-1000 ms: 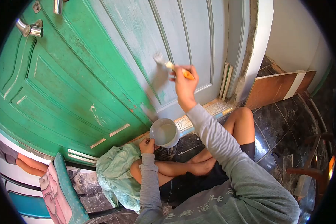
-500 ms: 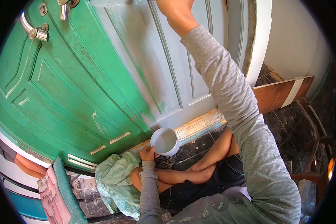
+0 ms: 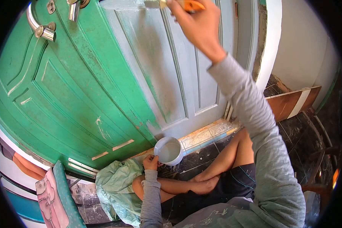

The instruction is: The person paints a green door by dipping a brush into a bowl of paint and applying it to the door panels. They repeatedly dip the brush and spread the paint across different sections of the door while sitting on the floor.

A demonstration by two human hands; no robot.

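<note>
My right hand [image 3: 201,28] is closed around the orange handle of a paintbrush [image 3: 192,5] at the top of the view. The brush's bristles meet the grey-painted part of the door [image 3: 182,64], near the upper edge of a panel. Low in the middle, my left hand [image 3: 151,162] grips the rim of a small paint bucket [image 3: 168,152] with grey paint inside. The bucket is close to the door's foot, beside my crossed legs. Green [image 3: 76,98] still shows over the left side of the door, with patches of it inside the grey panel.
Metal door handles [image 3: 45,32] stick out at upper left. A pale green cloth [image 3: 117,186] lies by my left knee, and a pink and teal cushion [image 3: 51,197] is further left. Another person's legs [image 3: 28,165] show at the left edge. A brown board [image 3: 292,102] leans at right.
My right hand has come lower and to the right, bringing the paintbrush into clearer view. The left hand keeps its hold on the paint bucket. The view has shifted slightly.
</note>
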